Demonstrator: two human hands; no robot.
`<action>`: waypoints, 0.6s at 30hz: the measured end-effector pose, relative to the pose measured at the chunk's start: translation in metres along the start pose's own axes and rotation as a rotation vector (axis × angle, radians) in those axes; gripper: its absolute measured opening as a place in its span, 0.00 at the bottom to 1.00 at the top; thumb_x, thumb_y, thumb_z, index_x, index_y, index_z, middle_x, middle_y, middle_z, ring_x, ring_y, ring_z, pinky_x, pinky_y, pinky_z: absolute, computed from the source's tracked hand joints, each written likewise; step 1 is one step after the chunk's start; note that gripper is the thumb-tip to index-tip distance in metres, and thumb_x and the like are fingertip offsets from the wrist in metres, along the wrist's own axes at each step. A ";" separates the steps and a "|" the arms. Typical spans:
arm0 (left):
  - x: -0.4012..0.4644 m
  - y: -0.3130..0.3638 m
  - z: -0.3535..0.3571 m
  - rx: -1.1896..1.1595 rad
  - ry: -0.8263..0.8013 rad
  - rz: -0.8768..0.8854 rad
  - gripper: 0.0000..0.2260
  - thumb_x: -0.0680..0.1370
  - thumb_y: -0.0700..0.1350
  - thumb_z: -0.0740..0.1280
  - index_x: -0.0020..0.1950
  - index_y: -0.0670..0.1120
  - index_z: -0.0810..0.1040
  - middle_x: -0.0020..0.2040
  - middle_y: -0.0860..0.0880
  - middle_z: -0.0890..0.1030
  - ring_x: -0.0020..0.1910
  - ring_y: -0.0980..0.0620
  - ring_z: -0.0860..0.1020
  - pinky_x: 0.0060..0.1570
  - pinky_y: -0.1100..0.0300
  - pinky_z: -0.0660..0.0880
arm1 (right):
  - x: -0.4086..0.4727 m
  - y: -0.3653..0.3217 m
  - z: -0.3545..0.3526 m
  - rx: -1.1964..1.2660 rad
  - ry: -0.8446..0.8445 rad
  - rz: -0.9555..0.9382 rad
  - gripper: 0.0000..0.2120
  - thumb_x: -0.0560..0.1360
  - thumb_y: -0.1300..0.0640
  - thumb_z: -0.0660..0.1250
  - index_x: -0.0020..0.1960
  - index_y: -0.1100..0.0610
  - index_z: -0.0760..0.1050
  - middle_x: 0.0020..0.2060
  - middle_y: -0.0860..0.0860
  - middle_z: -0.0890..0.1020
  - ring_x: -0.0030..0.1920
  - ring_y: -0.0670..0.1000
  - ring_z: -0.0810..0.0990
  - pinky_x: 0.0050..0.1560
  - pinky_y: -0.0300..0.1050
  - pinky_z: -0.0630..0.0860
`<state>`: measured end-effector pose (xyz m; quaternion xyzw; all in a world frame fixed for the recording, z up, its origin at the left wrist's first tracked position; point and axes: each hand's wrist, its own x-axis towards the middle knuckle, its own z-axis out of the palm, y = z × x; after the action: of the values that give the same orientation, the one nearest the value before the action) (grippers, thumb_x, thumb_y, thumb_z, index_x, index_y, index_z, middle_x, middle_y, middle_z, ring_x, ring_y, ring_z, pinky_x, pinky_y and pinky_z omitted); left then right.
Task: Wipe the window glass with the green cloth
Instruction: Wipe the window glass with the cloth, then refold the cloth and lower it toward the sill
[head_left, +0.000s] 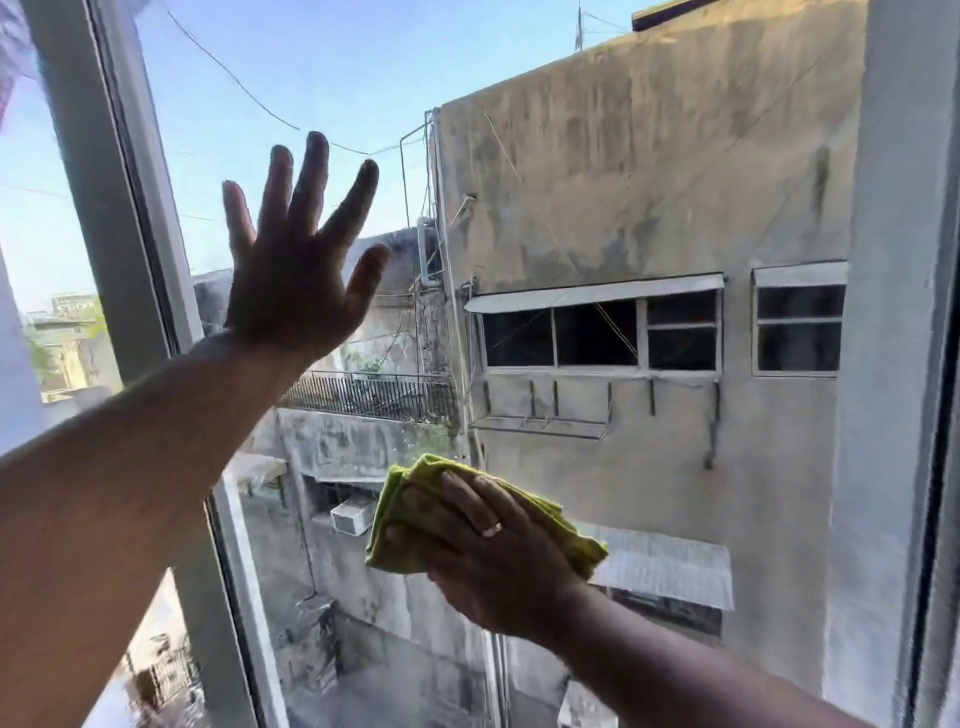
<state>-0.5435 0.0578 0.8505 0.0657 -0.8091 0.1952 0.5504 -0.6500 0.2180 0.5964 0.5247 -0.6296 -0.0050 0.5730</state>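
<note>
Green cloth (470, 512) under the pressing right hand (493, 551), low on window glass (623, 156); left hand (296, 280) splayed beside the frame (104, 208).

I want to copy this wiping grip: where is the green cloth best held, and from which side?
Hold the green cloth over its bunched middle, from the room side, palm flat toward the window glass, as the right hand does. It is folded into a pad, so spread fingers likely press it evenly; loose edges stick out around.
</note>
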 end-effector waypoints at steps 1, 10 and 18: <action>-0.008 0.002 -0.005 -0.025 -0.021 0.006 0.27 0.83 0.57 0.55 0.81 0.52 0.57 0.82 0.40 0.55 0.80 0.35 0.55 0.75 0.30 0.51 | -0.001 0.005 -0.001 0.031 0.017 0.007 0.28 0.77 0.45 0.63 0.76 0.43 0.65 0.78 0.46 0.66 0.79 0.56 0.61 0.79 0.55 0.57; -0.189 0.061 -0.007 -0.419 -0.402 -0.204 0.36 0.70 0.69 0.69 0.68 0.46 0.72 0.52 0.49 0.84 0.49 0.47 0.84 0.47 0.59 0.77 | -0.006 0.012 0.004 0.422 0.375 0.307 0.25 0.85 0.43 0.50 0.76 0.56 0.57 0.74 0.61 0.62 0.80 0.59 0.55 0.80 0.57 0.51; -0.185 0.029 -0.041 -1.128 -0.512 -0.431 0.06 0.73 0.47 0.74 0.48 0.48 0.84 0.40 0.54 0.85 0.40 0.63 0.81 0.40 0.67 0.78 | -0.001 0.008 -0.051 0.571 0.103 0.574 0.40 0.68 0.33 0.68 0.71 0.57 0.71 0.58 0.56 0.84 0.57 0.57 0.80 0.57 0.51 0.74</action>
<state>-0.4459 0.0799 0.6872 -0.0278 -0.8615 -0.3955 0.3172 -0.6185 0.2526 0.6183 0.4653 -0.6969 0.3562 0.4134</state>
